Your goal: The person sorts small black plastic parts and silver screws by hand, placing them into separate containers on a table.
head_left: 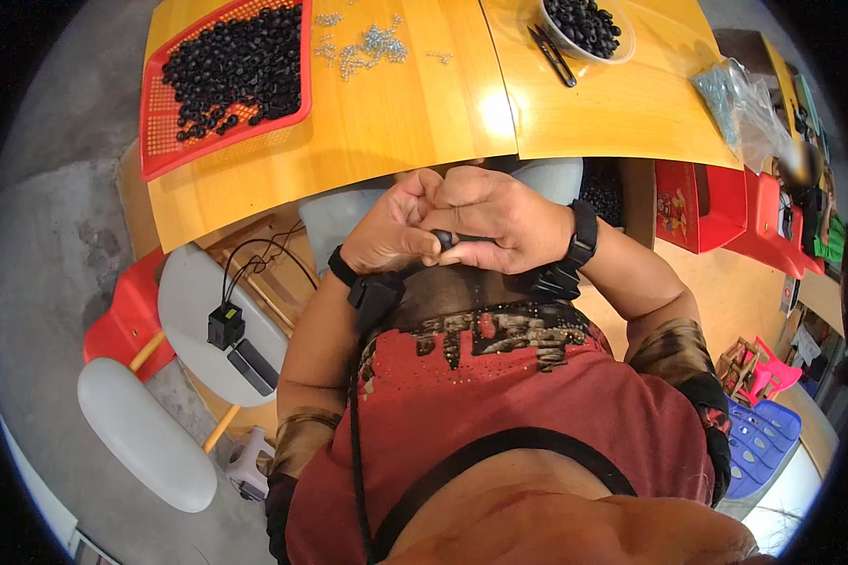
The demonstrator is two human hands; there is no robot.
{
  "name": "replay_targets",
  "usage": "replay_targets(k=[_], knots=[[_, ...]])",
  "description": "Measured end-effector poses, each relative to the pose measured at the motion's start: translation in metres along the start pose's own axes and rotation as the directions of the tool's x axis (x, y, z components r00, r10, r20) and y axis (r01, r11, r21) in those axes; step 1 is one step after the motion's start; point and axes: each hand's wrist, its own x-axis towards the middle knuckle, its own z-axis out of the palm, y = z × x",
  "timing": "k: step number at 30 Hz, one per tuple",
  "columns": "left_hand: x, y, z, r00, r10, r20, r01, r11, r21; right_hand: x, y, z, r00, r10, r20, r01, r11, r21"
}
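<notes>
Close in front of my body, just below the table's near edge, both hands meet around a small rounded black plastic piece [446,241]. The thumb and fingers of my left hand [393,218] are closed against it from the left. From the right, my right hand [507,218] pinches the same piece between thumb and bent fingers. Most of the piece is covered by fingertips, and the far fingers are hidden. Ahead on the yellow table [415,113] are a red mesh basket [240,143] of similar black pieces and a scatter of small shiny metal parts [377,45].
A clear bowl [628,45] of black pieces stands at the back, with black tweezers [553,58] beside it. A plastic bag [746,113] of small parts lies on the right table corner. A grey-seated chair [198,325] bearing a black cabled device [226,325] stands left.
</notes>
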Motion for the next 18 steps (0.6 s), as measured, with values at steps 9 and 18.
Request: replay_targets(k=[9,18], knots=[[-0.004,-0.007,0.000,0.999,0.043,-0.027,-0.043,0.999,-0.008,0.006,-0.002,0.005,0.997,-0.033,-0.074,0.034,0.999,0.012],[-0.005,0.001,-0.001,0.998,0.058,-0.030,-0.060,0.996,-0.064,0.001,0.005,0.004,0.985,0.171,-0.002,-0.168,0.971,0.173]])
